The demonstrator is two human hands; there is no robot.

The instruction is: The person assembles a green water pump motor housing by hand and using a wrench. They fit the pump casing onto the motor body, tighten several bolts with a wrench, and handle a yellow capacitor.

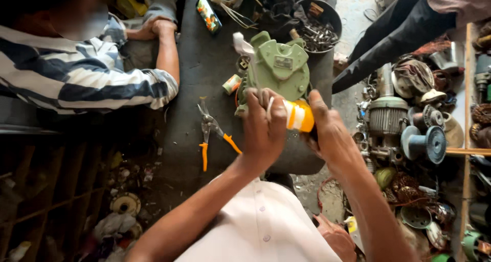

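The person's white shirt (255,226) fills the near edge, and both hands reach out over the dark table (199,67). The left hand (263,126) is closed around the base of a green motor housing (279,67), while the right hand (332,134) grips a yellow-and-white bottle (299,115) against it. It looks like gluing or oiling; steady aim matters, with orange-handled pliers (212,134) lying just beside.

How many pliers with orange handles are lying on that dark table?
1: the orange-handled pliers lie on the dark table, just beside the left hand. Others may be hidden in the clutter.
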